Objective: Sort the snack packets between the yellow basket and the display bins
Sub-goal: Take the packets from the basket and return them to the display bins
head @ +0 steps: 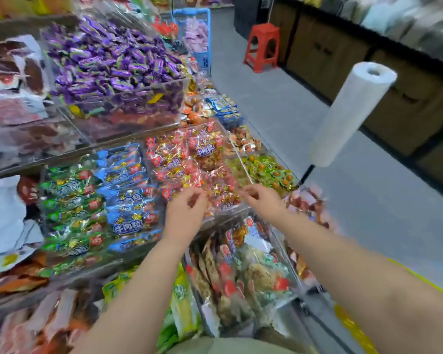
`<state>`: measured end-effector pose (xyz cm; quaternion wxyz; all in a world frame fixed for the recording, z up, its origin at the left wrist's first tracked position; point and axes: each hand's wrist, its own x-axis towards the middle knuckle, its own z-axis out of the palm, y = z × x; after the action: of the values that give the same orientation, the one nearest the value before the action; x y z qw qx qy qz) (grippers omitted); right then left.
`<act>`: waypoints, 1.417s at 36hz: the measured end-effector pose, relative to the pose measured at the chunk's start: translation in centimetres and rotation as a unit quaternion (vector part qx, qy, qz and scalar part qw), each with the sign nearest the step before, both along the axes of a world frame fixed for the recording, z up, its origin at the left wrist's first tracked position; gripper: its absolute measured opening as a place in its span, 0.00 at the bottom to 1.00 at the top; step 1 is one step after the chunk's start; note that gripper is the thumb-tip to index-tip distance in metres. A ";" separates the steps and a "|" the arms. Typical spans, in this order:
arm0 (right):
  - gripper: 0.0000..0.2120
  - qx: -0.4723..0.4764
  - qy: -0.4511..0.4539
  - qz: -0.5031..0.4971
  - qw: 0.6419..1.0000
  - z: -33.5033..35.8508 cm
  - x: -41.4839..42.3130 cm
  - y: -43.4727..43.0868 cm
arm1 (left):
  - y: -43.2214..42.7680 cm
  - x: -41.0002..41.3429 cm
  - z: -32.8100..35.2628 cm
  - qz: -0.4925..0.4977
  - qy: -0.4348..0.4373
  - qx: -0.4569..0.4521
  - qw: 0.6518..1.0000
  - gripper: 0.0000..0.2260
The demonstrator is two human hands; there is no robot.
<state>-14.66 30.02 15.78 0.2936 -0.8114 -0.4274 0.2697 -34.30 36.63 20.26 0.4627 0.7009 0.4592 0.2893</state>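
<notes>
Fingers of left hand [186, 213] and right hand [264, 201] curl over red packets [187, 154]; grip unclear.

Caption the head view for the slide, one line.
Left hand and right hand reach over the red snack packets; blur hides any grip.

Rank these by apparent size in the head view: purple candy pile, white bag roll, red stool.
1. purple candy pile
2. white bag roll
3. red stool
The roll is nearer the camera, so it may only look bigger than the stool.
</notes>
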 end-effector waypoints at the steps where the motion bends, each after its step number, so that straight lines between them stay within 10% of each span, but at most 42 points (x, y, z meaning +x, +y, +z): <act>1: 0.08 -0.011 0.031 -0.041 0.999 -1.0 -0.4 -2.2 | -1.2 0.3 -0.4 -0.028 -0.005 -0.039 0.999 0.10; 7: 0.09 -0.083 0.120 -0.231 0.962 -7.7 -4.9 -17.4 | -7.8 1.2 -7.1 -0.169 0.122 -0.277 0.938 0.10; 16: 0.16 -0.196 0.264 -0.455 0.828 -13.8 -15.9 -39.6 | -16.7 -3.2 -17.5 -0.223 0.364 -0.495 0.757 0.11; 27: 0.07 -0.098 0.427 -0.693 0.572 -14.6 -20.3 -55.7 | -23.0 -1.2 -20.6 -0.222 0.449 -0.407 0.764 0.09; 51: 0.04 0.004 0.465 -0.699 0.543 -15.5 -2.9 -61.0 | -35.6 17.2 -20.4 -0.271 0.427 -0.364 0.782 0.07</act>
<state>-17.54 -30.96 0.32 0.5504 -0.6124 0.4709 0.3167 -17.10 1.00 -0.15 0.4997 0.6280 0.4716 -0.3654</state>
